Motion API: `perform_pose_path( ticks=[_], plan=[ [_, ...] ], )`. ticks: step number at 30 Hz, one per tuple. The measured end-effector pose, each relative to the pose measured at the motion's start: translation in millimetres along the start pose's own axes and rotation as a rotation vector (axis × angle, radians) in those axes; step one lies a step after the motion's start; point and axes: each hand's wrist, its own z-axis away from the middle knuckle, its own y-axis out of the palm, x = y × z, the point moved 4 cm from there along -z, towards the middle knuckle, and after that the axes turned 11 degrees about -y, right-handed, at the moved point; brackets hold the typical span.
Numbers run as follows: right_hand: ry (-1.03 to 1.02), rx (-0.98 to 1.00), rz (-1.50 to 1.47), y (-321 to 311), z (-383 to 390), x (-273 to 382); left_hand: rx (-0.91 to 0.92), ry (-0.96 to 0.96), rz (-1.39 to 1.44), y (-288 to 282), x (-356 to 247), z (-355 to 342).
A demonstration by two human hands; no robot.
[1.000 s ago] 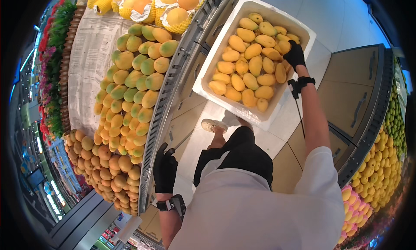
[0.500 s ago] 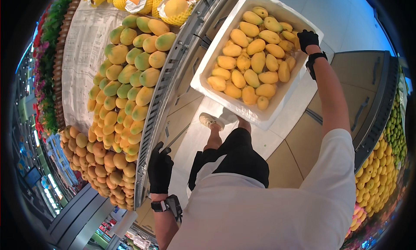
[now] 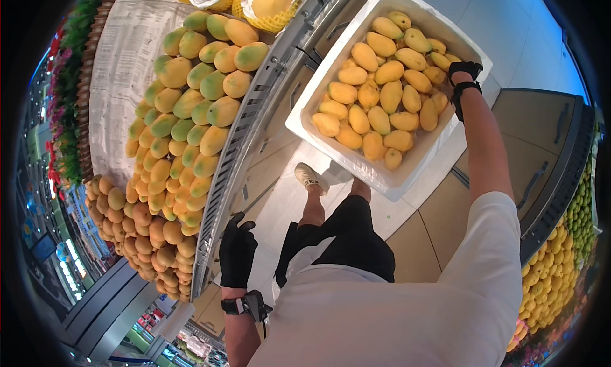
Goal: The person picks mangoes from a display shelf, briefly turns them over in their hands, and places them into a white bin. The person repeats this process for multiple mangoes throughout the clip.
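Mangoes, yellow, fill a white rectangular box held up beside the display's metal rim. Right hand, black-gloved, grips its far edge. Left hand, gloved, hangs loosely open, holding nothing, near the rim. Green-yellow mangoes lie piled on the surface.

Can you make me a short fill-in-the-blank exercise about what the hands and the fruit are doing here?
1. The right hand in a black glove grips the rim of the white foam box full of yellow ____.
2. The left hand holds ____.
3. The left hand is beside the ribbed metal display edge, on its ____ side.

Missing words: mangoes; nothing; right
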Motion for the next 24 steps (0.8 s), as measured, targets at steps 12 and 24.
perform_pose_path(
  ticks=[12,24],
  plan=[
    [-0.019,-0.59,-0.175,3,48,-33,0.058,0.015,0.127,-1,4,-10],
    [-0.104,-1.158,-0.975,96,172,25,0.317,-0.056,0.688,-1,-5,-20]
  ],
)
